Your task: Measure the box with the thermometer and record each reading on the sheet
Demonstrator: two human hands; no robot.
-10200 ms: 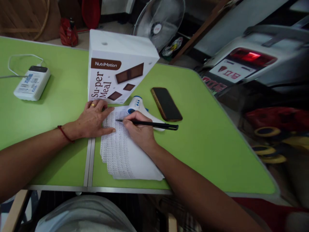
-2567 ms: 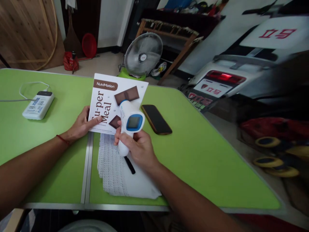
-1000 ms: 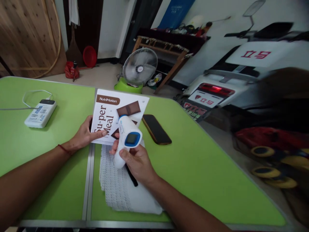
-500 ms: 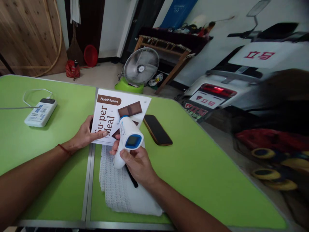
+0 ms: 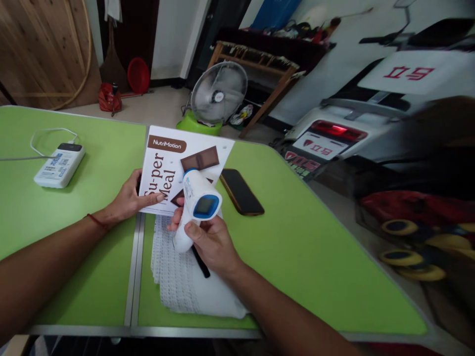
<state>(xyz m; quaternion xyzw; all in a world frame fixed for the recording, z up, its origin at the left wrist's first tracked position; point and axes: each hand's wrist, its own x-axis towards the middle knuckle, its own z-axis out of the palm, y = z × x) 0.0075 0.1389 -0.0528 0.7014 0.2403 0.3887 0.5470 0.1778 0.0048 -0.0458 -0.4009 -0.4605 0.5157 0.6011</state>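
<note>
One-sided hold, crowded quarters

The light-green, metal-edged tabletop (image 5: 315, 277) carries everything, a silver seam (image 5: 134, 282) running back from its near edge.

Right of that seam is the white cardboard box with brown chocolate-bar print (image 5: 159, 163); whether its base rests on anything, I cannot tell. The bare left hand (image 5: 135, 198) clasps only its left side, thumb on the front, fingers hidden behind, so a bump from the right could pivot it loose.

The stack of white, closely written paper (image 5: 218, 301) lies by the near edge; a dragging right wrist could skew it.

The bare right hand (image 5: 213, 242) is curled round the handle of the white plastic pistol-shaped thermometer with blue trim (image 5: 196, 193). Its nose points at the box, contact unclear; a small wrist turn could knock the two together.

The flat black phone in a brown case (image 5: 243, 193) lies right of the box, where a toppling box could strike it.

The slim black pen (image 5: 202, 262) lies loose on the paper; brushed, it could roll toward the near edge.
</note>
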